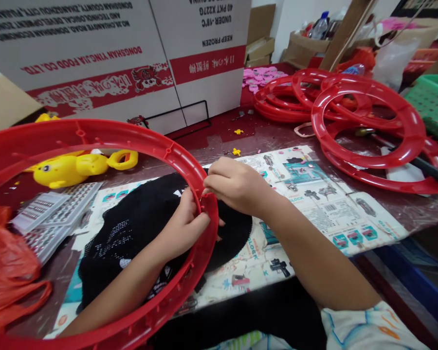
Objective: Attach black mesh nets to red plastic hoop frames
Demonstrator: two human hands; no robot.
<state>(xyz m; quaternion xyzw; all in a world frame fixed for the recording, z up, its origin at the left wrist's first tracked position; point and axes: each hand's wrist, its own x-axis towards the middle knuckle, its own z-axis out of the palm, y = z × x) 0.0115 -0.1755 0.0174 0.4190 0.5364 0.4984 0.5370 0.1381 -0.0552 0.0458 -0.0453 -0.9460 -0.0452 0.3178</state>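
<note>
A large red plastic ring [105,138] is held up close in front of me, filling the left half of the view. My left hand [184,226] reaches through the ring and grips its right rim from the inside, fingers curled. My right hand [237,187] pinches the same stretch of rim from the outside, fingers pressed together at a small notch. A black cloth [131,233] with white print lies on the table under both hands.
A printed paper sheet [314,194] covers the table. Several more red rings [368,121] lie stacked at the right. A yellow toy [73,167], grey blister trays [47,214], an orange bag [7,272], a white carton [113,58] and a green basket [432,104] surround the spot.
</note>
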